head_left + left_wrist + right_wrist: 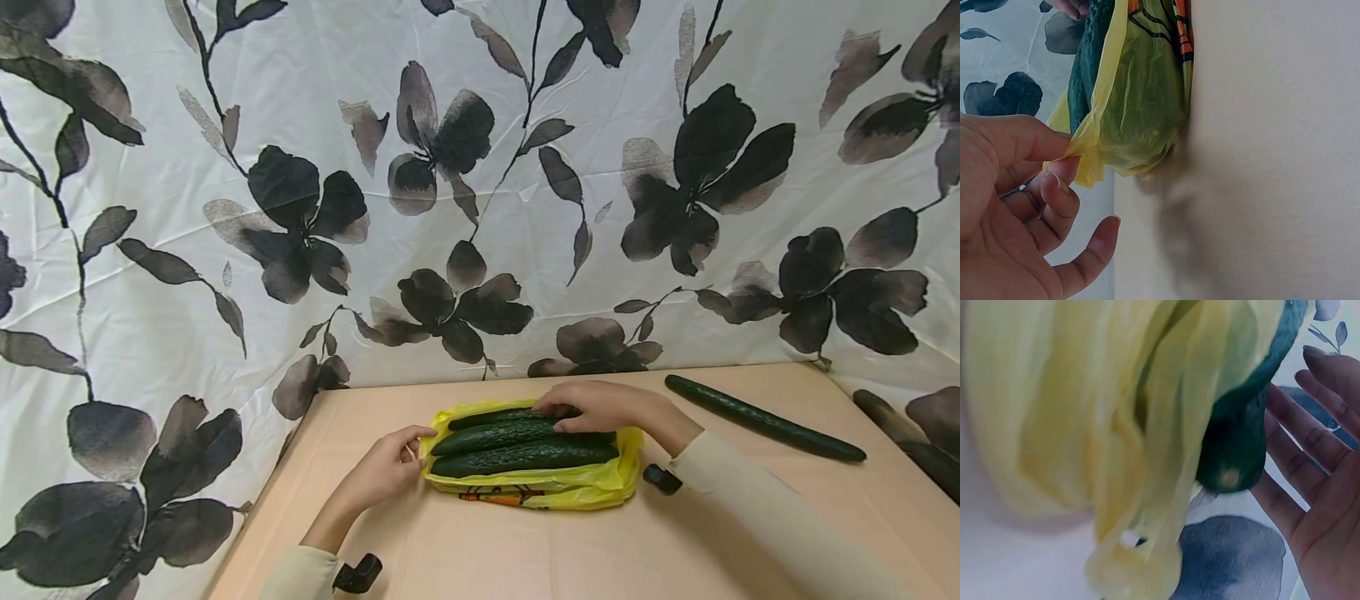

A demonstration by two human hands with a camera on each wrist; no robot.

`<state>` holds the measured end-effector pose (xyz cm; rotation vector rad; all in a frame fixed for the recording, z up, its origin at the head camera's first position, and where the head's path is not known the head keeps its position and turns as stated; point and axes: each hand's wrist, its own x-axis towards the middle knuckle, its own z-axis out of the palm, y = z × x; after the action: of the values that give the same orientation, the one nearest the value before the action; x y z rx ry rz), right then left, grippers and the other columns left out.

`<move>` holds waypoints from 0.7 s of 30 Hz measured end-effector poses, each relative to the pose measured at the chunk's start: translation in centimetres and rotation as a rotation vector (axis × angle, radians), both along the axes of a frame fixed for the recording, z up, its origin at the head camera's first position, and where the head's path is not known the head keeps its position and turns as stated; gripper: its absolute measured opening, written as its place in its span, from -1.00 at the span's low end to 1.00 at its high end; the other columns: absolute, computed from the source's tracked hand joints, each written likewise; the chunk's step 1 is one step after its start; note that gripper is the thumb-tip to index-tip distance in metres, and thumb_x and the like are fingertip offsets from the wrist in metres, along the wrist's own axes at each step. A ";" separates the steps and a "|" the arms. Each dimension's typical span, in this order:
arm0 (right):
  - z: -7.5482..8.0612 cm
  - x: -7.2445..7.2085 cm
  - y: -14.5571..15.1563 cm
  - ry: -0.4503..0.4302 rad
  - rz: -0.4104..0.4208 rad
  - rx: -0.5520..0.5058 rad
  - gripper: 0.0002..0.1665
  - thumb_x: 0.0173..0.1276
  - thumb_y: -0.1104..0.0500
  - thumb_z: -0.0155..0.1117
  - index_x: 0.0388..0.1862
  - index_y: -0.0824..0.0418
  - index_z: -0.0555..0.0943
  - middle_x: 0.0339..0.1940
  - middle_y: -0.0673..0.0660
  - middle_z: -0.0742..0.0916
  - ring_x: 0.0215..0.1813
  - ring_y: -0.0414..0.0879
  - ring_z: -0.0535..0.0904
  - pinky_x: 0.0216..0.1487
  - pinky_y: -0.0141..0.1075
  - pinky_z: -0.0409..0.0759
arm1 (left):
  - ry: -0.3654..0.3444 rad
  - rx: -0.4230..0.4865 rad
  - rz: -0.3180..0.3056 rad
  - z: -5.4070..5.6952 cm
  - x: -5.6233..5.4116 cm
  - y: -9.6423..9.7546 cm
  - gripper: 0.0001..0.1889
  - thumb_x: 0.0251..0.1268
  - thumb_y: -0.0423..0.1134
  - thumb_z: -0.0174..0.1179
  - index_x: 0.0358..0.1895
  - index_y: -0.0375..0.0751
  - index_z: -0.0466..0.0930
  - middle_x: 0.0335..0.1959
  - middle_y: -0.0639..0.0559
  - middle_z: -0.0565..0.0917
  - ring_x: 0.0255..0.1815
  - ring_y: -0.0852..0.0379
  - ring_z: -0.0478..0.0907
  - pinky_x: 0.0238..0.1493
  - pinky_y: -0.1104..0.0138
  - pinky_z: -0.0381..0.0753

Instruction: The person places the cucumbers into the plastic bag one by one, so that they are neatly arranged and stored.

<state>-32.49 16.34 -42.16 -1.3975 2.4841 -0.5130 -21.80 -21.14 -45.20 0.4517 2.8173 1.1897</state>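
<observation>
A yellow plastic bag (592, 493) lies on the table, its mouth spread around several dark green cucumbers. Thumb and forefinger of my left hand (384, 471) pinch the bag's left edge; the left wrist view shows the thin yellow film (1088, 140) between them. Over the right part of the cucumbers is my right hand (600, 406), its fingertips at the far and middle ones. In the right wrist view its fingers (1310, 434) are loosely spread beside a cucumber end (1235, 456), not wrapped around it. The near cucumber (525, 457) lies along the bag's front side.
A single long cucumber (765, 418) lies slantwise on the table at the right, outside the bag. The pale tan tabletop (480, 558) ends at the back against a white cloth (570, 308) with dark flowers. Each wrist carries a small black camera (358, 575).
</observation>
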 end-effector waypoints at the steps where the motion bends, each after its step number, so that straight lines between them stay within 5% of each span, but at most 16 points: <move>1: 0.0 0.1 0.3 -0.002 -0.007 -0.002 -0.49 0.52 0.05 0.23 0.40 0.09 0.53 0.27 0.01 0.65 0.22 -0.13 0.61 0.27 -0.08 0.54 | 0.000 0.001 -0.001 0.0 0.0 0.0 -0.54 0.26 -0.52 0.21 0.25 -0.34 0.56 -0.30 0.00 0.53 -0.42 0.18 0.42 -0.46 0.41 0.42; 21: 0.6 0.7 6.8 -0.038 -0.134 -0.073 -0.39 0.52 0.16 0.21 0.52 0.04 0.38 0.24 0.17 0.66 0.14 0.04 0.66 0.14 0.08 0.61 | -0.004 0.006 0.006 0.0 0.1 -0.1 -0.55 0.27 -0.51 0.22 0.25 -0.32 0.56 -0.29 0.01 0.53 -0.40 0.16 0.43 -0.45 0.41 0.42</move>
<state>-31.80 23.17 -41.54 -1.2398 2.5646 -0.6579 -21.70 -21.23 -45.18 0.4407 2.8150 1.1984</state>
